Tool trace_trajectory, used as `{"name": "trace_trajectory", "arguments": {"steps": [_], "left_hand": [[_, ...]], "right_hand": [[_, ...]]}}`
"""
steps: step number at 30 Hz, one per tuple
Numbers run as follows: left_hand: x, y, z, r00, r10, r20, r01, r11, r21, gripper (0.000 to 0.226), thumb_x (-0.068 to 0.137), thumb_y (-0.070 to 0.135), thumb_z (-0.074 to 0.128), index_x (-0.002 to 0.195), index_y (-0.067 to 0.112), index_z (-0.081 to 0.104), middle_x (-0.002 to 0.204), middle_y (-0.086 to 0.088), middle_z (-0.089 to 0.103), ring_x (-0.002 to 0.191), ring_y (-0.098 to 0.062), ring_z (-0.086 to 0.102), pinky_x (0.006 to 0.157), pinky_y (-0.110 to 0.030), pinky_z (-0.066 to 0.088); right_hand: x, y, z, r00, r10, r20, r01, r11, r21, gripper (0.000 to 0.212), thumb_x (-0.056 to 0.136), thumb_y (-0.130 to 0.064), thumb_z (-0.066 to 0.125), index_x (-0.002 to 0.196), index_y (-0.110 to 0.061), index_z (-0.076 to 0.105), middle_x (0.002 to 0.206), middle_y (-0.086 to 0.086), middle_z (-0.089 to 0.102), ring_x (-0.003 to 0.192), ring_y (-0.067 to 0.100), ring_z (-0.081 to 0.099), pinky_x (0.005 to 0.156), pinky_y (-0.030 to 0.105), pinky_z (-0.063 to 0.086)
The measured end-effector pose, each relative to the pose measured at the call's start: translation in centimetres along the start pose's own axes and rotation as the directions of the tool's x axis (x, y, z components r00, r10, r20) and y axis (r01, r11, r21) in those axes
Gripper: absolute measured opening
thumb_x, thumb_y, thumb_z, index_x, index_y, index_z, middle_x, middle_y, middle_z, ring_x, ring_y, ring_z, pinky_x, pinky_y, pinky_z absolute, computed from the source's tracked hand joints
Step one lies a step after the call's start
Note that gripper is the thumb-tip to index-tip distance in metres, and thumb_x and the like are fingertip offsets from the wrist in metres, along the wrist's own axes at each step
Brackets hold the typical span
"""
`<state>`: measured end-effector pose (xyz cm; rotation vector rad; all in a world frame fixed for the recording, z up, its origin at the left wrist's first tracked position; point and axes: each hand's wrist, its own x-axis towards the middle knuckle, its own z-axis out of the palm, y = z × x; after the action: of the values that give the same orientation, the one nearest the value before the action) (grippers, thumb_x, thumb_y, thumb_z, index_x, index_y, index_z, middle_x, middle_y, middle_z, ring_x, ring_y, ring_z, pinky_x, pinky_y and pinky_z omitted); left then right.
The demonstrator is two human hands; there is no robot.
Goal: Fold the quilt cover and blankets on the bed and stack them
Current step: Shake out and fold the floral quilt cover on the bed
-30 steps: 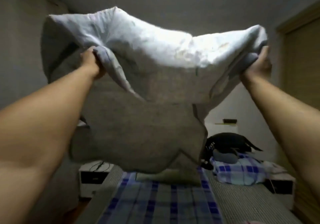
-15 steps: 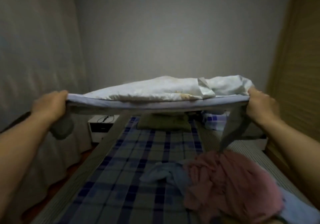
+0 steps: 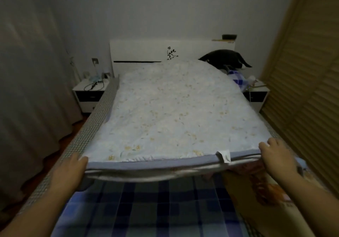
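Both hands grip the near edge of the pale floral quilt cover (image 3: 170, 112), left hand (image 3: 70, 168) at one corner, right hand (image 3: 277, 156) at the other. It lies spread over the bed (image 3: 88, 132), its near edge raised above the blue plaid sheet (image 3: 156, 209).

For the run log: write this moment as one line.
phase: spreading flat | quilt cover: floral side up, over bed | left hand: holds near-left corner | right hand: holds near-right corner | folded: not yet

Dim room with a pale grey wall (image 3: 165, 7), a white headboard (image 3: 146, 53), a white nightstand (image 3: 89, 93) at either side, grey curtains (image 3: 27, 71) on the left, slatted wooden doors (image 3: 302, 80) on the right
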<state>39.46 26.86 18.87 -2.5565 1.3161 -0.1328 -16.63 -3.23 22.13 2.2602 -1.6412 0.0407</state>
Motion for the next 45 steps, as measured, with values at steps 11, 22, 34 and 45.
{"name": "trace_trajectory", "arguments": {"steps": [11,22,34,45], "left_hand": [[-8.9,3.5,14.5,0.938,0.264,0.225,-0.269,0.963,-0.006,0.044,0.048,0.015,0.089,0.084,0.022,0.064,0.079,-0.009,0.056,0.058,-0.029,0.058,0.045,-0.036,0.046],[-22.9,4.6,19.6,0.893,-0.287,0.348,0.402,0.857,-0.324,0.013,0.082,0.012,0.067,0.093,0.007,0.063,0.093,-0.020,0.052,0.081,-0.041,0.058,0.068,-0.047,0.049],[-25.6,10.0,17.4,0.620,-0.469,0.629,0.695,-0.042,-0.718,0.050,0.094,0.004,0.056,0.143,0.006,0.049,0.142,-0.021,0.051,0.123,-0.042,0.053,0.100,-0.047,0.046],[-24.8,21.4,8.6,0.977,0.191,-0.095,-0.190,0.580,-0.792,0.054,0.097,0.040,0.050,0.148,0.025,0.043,0.133,-0.009,0.049,0.116,-0.023,0.053,0.101,-0.028,0.042]], "right_hand": [[-16.6,-2.8,12.7,0.906,-0.074,0.416,0.088,0.996,-0.015,0.028,0.059,-0.012,0.081,0.077,-0.011,0.060,0.078,0.017,0.055,0.065,0.037,0.058,0.052,0.041,0.050],[-24.5,-3.8,11.2,0.696,-0.167,0.698,0.315,0.945,-0.088,0.025,0.082,-0.024,0.070,0.106,-0.023,0.063,0.107,0.006,0.059,0.099,0.030,0.055,0.085,0.047,0.044],[-28.9,-10.6,12.5,0.642,0.354,0.679,-0.545,0.834,0.081,0.037,0.099,-0.024,0.044,0.135,-0.032,0.042,0.116,0.019,0.042,0.089,0.036,0.053,0.071,0.040,0.048],[-27.6,-12.1,9.4,0.699,0.404,0.591,-0.715,0.352,0.605,0.029,0.100,-0.021,0.050,0.121,-0.023,0.069,0.107,0.014,0.065,0.083,0.029,0.061,0.077,0.044,0.057]]}}
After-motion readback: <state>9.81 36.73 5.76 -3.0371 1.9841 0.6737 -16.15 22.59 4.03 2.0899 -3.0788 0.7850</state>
